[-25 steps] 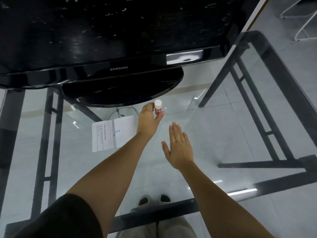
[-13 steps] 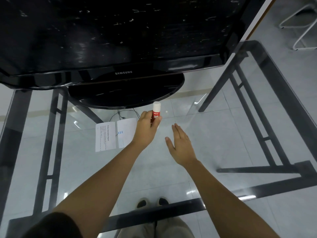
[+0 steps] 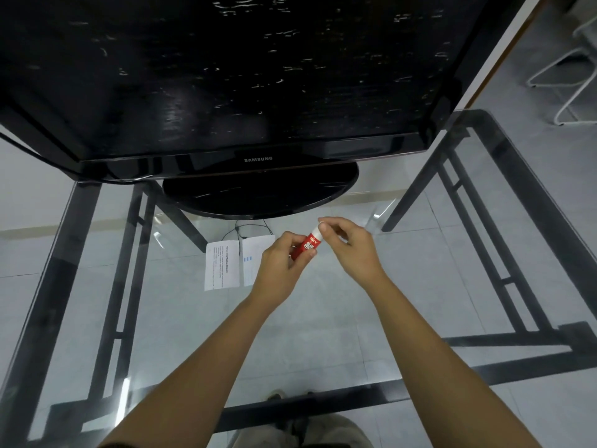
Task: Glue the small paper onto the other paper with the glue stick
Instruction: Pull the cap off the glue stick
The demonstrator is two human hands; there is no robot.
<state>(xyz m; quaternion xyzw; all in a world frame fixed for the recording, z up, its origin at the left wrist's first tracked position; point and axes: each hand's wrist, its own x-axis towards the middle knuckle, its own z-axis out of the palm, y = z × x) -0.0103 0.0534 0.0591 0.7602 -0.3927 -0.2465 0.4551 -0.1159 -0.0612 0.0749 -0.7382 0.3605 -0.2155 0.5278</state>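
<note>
glue stick (image 3: pixel 306 248) is gripped by its red body in the left hand (image 3: pixel 280 266), tilted toward 1 o'clock so its white cap (image 3: pixel 318 228) is pinched by the right hand (image 3: pixel 352 250), presumably for uncapping. two papers (image 3: pixel 223 265) lie flat at 9 o'clock, on the glass table (image 3: pixel 420 270).

One head-worn view looks steeply down, close over a glass table (image 3: pixel 323 318); monitor (image 3: pixel 226 76) ahead.

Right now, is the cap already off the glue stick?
No, the white cap still sits on the glue stick, held by the left hand while the right hand pinches it.
</note>
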